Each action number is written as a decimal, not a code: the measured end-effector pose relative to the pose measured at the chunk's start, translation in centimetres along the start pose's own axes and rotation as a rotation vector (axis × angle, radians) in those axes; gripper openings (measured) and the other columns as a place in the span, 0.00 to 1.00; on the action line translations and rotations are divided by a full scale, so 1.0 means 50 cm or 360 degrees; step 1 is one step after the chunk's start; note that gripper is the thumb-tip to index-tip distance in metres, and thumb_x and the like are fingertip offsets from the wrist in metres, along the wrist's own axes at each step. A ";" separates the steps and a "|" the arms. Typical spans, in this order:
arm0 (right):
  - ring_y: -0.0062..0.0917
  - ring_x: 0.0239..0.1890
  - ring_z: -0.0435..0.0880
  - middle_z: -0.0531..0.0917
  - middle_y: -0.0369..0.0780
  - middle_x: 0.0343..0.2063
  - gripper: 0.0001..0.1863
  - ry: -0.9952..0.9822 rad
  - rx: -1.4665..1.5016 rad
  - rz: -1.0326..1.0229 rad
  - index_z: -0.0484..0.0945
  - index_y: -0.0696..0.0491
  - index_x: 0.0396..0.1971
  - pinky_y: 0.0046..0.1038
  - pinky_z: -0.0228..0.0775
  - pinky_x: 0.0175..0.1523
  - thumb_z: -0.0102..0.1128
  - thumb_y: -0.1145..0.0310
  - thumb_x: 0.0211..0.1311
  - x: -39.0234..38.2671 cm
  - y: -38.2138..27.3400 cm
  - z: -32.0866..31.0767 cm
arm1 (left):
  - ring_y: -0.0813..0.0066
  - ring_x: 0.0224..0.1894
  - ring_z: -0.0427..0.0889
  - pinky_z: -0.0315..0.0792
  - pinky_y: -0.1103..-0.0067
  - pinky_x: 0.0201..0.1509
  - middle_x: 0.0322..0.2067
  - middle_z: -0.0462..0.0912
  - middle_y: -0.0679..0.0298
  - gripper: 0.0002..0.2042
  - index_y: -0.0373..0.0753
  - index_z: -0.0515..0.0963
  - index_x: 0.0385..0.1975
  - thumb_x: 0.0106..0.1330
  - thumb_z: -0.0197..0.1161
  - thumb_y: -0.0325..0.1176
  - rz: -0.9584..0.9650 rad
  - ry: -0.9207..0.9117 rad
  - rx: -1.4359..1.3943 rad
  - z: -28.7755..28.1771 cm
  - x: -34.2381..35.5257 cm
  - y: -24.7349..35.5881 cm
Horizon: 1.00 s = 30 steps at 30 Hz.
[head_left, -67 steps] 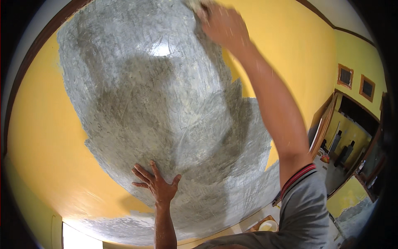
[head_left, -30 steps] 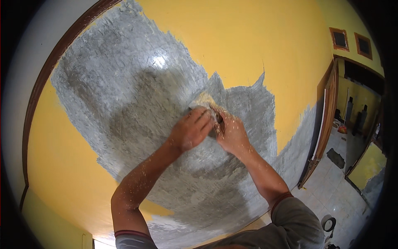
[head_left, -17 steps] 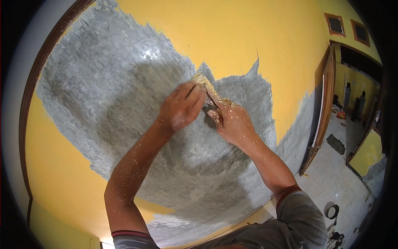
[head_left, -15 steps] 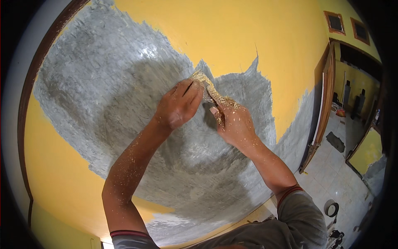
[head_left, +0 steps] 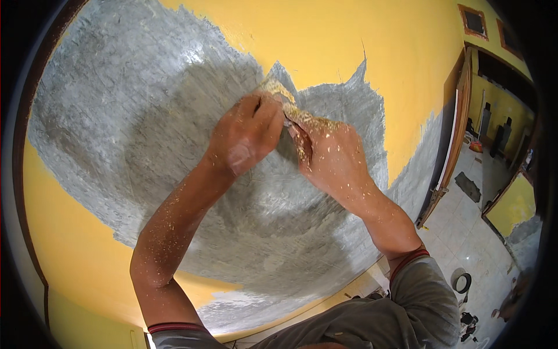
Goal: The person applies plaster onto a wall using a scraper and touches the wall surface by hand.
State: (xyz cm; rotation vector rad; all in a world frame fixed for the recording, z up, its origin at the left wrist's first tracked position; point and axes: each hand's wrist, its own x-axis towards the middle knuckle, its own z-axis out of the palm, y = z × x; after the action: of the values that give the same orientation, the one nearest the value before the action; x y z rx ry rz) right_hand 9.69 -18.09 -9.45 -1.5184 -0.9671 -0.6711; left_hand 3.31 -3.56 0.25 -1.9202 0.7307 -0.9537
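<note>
I grip a scraper [head_left: 278,93] in my right hand [head_left: 334,154], its blade against the edge of the yellow paint [head_left: 325,35] where the grey stripped patch [head_left: 116,104] begins. My left hand [head_left: 250,131] has its fingers closed over the blade end, beside my right hand's fingers. Pale paint flakes coat the scraper, my right knuckles and both forearms. The blade is partly hidden by my fingers.
To the right an open wooden door [head_left: 459,128] leads to a passage with dark upright objects [head_left: 500,136]. A dark mat [head_left: 468,186], a dark ring-shaped roll [head_left: 462,282] and small scattered items lie on the tiled floor [head_left: 453,244]. Two small framed openings [head_left: 474,23] are high on the wall.
My right hand has come down from high on the wall and my left hand has risen from low, fingers spread, to join it on the scraper. Both have since edged a little higher in view.
</note>
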 end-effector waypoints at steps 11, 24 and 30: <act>0.51 0.29 0.81 0.82 0.52 0.25 0.08 -0.0063 -0.0159 -0.0080 0.82 0.57 0.37 0.44 0.73 0.34 0.59 0.74 0.58 0.044 -0.022 -0.019 | 0.66 0.40 0.82 0.85 0.80 0.32 0.33 0.79 0.58 0.04 0.33 0.76 0.28 0.57 0.65 0.24 -0.0134 -0.0063 0.0022 -0.017 0.018 -0.021; 0.50 0.27 0.80 0.82 0.52 0.24 0.10 -0.0101 -0.0197 -0.0039 0.84 0.56 0.40 0.43 0.73 0.33 0.60 0.74 0.58 0.015 -0.016 -0.028 | 0.68 0.38 0.82 0.83 0.79 0.31 0.32 0.77 0.62 0.05 0.36 0.74 0.24 0.52 0.64 0.21 -0.0172 0.0135 0.0043 0.006 -0.005 0.025; 0.49 0.24 0.81 0.82 0.52 0.23 0.12 -0.0088 -0.0218 -0.0128 0.84 0.54 0.42 0.42 0.73 0.31 0.59 0.74 0.59 0.026 -0.018 -0.033 | 0.68 0.39 0.81 0.83 0.79 0.32 0.33 0.77 0.63 0.05 0.37 0.76 0.27 0.52 0.64 0.24 -0.0337 -0.0058 -0.0006 -0.013 0.006 0.012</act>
State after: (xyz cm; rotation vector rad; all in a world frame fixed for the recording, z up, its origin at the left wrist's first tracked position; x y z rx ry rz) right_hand 9.73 -19.43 -7.62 -1.6319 -1.0461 -0.7689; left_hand 2.86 -4.38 0.05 -2.0424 0.5148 -1.0425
